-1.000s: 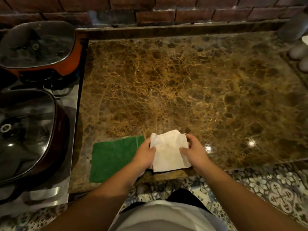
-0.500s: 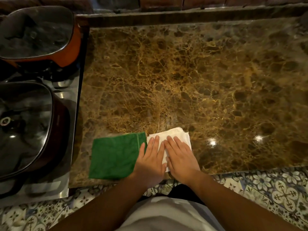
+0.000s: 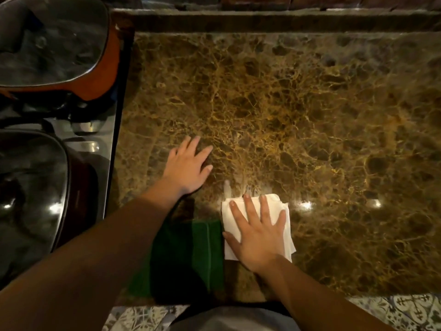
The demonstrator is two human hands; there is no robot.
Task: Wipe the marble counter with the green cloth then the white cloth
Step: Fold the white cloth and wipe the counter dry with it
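Note:
A folded white cloth (image 3: 281, 206) lies on the brown marble counter (image 3: 298, 120) near its front edge. My right hand (image 3: 256, 232) presses flat on the white cloth with fingers spread. The green cloth (image 3: 191, 254) lies just left of it, touching its edge, partly under my left forearm. My left hand (image 3: 188, 167) rests flat and open on the bare marble, farther in and to the left, holding nothing.
A stove to the left carries an orange pot with a glass lid (image 3: 52, 41) at the back and a dark lidded pot (image 3: 31, 194) in front. A low marble ledge (image 3: 262, 20) runs along the back. Patterned floor tiles (image 3: 393, 309) show below the counter's edge.
My left hand has left the white cloth and moved forward and left onto bare marble. My right hand stays flat on the white cloth, which both hands held up a second ago.

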